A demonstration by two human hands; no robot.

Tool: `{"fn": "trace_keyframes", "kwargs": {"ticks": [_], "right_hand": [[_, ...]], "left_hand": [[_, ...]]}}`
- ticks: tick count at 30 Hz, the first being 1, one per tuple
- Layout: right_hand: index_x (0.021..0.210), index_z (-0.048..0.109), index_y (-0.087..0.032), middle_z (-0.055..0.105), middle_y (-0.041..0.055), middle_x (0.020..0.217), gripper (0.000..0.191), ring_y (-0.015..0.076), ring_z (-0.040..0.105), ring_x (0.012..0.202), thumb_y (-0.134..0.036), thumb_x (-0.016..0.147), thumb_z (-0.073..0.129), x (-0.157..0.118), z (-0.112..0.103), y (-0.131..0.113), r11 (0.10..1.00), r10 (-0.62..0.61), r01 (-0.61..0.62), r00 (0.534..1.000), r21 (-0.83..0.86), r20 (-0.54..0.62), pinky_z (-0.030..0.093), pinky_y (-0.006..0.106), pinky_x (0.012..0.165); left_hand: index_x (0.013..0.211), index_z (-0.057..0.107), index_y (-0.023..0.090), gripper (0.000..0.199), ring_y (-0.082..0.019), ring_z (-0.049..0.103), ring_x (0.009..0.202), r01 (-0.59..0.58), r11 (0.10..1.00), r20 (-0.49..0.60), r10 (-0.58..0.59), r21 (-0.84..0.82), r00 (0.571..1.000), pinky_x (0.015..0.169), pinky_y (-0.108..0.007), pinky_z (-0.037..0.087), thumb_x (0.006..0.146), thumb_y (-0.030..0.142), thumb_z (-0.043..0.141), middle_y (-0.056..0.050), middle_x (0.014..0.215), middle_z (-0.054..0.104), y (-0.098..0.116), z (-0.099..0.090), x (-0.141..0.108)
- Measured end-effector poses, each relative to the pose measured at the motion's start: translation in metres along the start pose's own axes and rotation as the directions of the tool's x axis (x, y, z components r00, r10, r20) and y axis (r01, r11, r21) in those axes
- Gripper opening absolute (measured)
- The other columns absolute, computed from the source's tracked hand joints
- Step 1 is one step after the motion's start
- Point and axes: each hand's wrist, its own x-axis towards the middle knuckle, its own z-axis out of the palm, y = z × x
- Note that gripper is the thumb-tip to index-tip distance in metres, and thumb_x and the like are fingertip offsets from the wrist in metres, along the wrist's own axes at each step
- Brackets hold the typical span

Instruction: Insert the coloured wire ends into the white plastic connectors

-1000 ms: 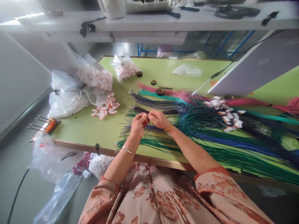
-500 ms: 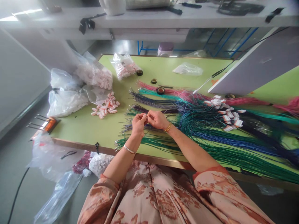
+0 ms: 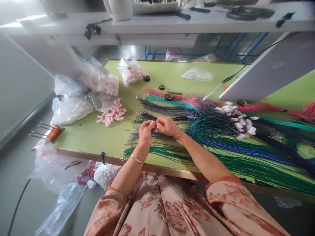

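My left hand [image 3: 146, 131] pinches a small white connector, mostly hidden by the fingertips. Close against it, my right hand [image 3: 167, 127] is closed with thumb and forefinger on a thin dark wire. Both hands are over bundles of wires: dark purple ones [image 3: 162, 108] lie just beyond, green ones [image 3: 167, 150] nearer the table edge. To the right, white-and-orange connectors [image 3: 242, 123] sit on the ends of wires. A loose pile of similar connectors [image 3: 112, 114] lies left of my hands.
Clear bags of connectors [image 3: 105, 83] and a knotted white bag [image 3: 71, 108] stand at the left. Rolls of black tape [image 3: 169, 97] lie beyond the wires. An orange block with metal prongs [image 3: 52, 132] sits at the left corner. A shelf [image 3: 152, 26] crosses above the table.
My fingertips have drawn very slightly apart, the right hand shifting a little to the right. The camera view has tilted slightly; the wires and connectors lie as before.
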Motion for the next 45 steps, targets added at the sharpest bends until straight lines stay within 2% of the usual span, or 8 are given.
{"fn": "trace_keyframes", "kwargs": {"ticks": [4, 10, 21, 26, 32, 35, 39, 45], "right_hand": [[0.085, 0.065, -0.016, 0.066, 0.0015, 0.074, 0.021, 0.0118, 0.054, 0.063, -0.032, 0.086, 0.052, 0.03, -0.022, 0.016, 0.998, 0.057, -0.055, 0.993, 0.026, -0.102, 0.041, 0.023, 0.061], [0.085, 0.071, -0.02, 0.072, 0.0038, 0.085, 0.014, 0.0173, 0.062, 0.077, -0.03, 0.077, 0.066, 0.084, -0.032, 0.054, 0.849, 0.316, -0.341, 0.94, -0.404, -0.131, 0.044, 0.026, 0.069], [0.09, 0.07, -0.019, 0.072, 0.0085, 0.1, 0.02, 0.0195, 0.063, 0.086, -0.023, 0.087, 0.05, 0.101, -0.022, 0.069, 0.744, 0.328, -0.262, 0.945, -0.615, -0.005, 0.04, 0.026, 0.069], [0.098, 0.066, -0.018, 0.072, 0.009, 0.09, 0.022, 0.0197, 0.061, 0.077, -0.023, 0.088, 0.047, 0.102, -0.027, 0.066, 0.779, 0.274, -0.246, 0.961, -0.577, -0.041, 0.039, 0.027, 0.066], [0.081, 0.065, -0.018, 0.071, 0.0055, 0.085, 0.01, 0.0169, 0.061, 0.078, -0.021, 0.081, 0.055, 0.118, -0.022, 0.06, 0.853, 0.228, -0.222, 0.973, -0.473, -0.046, 0.041, 0.025, 0.069], [0.073, 0.061, -0.017, 0.07, 0.0062, 0.08, 0.007, 0.0153, 0.061, 0.072, -0.018, 0.078, 0.056, 0.127, -0.022, 0.064, 0.858, 0.328, -0.332, 0.941, -0.393, -0.08, 0.041, 0.024, 0.066], [0.077, 0.058, -0.017, 0.069, 0.0026, 0.074, 0.01, 0.0095, 0.056, 0.056, -0.019, 0.083, 0.049, 0.136, -0.033, 0.074, 0.874, 0.482, -0.482, 0.876, -0.058, -0.026, 0.04, 0.021, 0.057], [0.072, 0.061, -0.015, 0.063, 0.0007, 0.067, 0.01, 0.0105, 0.052, 0.062, -0.024, 0.075, 0.058, 0.147, -0.04, 0.072, 0.927, 0.338, -0.348, 0.936, -0.137, -0.095, 0.039, 0.021, 0.06]], "left_hand": [[0.077, 0.063, 0.015, 0.034, -0.009, 0.056, 0.063, -0.007, 1.0, 0.014, 0.007, -0.029, 1.0, 0.063, -0.024, 0.044, 0.054, 0.029, 0.085, 0.0, 0.071, 0.063, 0.007, -0.004, 0.003], [0.079, 0.064, 0.014, 0.035, -0.009, 0.057, 0.064, 0.052, 0.998, 0.035, -0.051, -0.026, 0.998, 0.062, -0.024, 0.045, 0.054, 0.028, 0.085, -0.001, 0.073, 0.064, 0.005, -0.008, 0.006], [0.079, 0.064, 0.014, 0.037, -0.009, 0.057, 0.064, 0.076, 0.997, 0.053, -0.074, -0.03, 0.996, 0.059, -0.024, 0.044, 0.054, 0.031, 0.086, -0.002, 0.073, 0.065, 0.001, -0.009, 0.005], [0.08, 0.064, 0.014, 0.036, -0.009, 0.057, 0.065, 0.08, 0.996, 0.066, -0.077, -0.044, 0.995, 0.06, -0.024, 0.043, 0.055, 0.029, 0.085, -0.002, 0.075, 0.065, 0.002, -0.009, 0.005], [0.08, 0.064, 0.014, 0.035, -0.009, 0.057, 0.065, 0.083, 0.996, 0.061, -0.08, -0.039, 0.995, 0.06, -0.023, 0.043, 0.055, 0.029, 0.084, -0.002, 0.074, 0.064, 0.003, -0.01, 0.004], [0.079, 0.064, 0.014, 0.035, -0.009, 0.056, 0.064, 0.078, 0.996, 0.05, -0.076, -0.04, 0.996, 0.06, -0.023, 0.043, 0.054, 0.029, 0.085, -0.002, 0.073, 0.064, 0.003, -0.01, 0.004], [0.078, 0.064, 0.014, 0.037, -0.008, 0.055, 0.061, 0.078, 0.996, 0.051, -0.075, -0.048, 0.996, 0.059, -0.023, 0.044, 0.053, 0.03, 0.085, -0.001, 0.072, 0.064, 0.003, -0.01, 0.005], [0.079, 0.063, 0.014, 0.037, -0.007, 0.055, 0.062, 0.091, 0.995, 0.067, -0.088, -0.051, 0.994, 0.059, -0.023, 0.044, 0.054, 0.03, 0.086, -0.001, 0.074, 0.064, 0.002, -0.009, 0.005]]}}
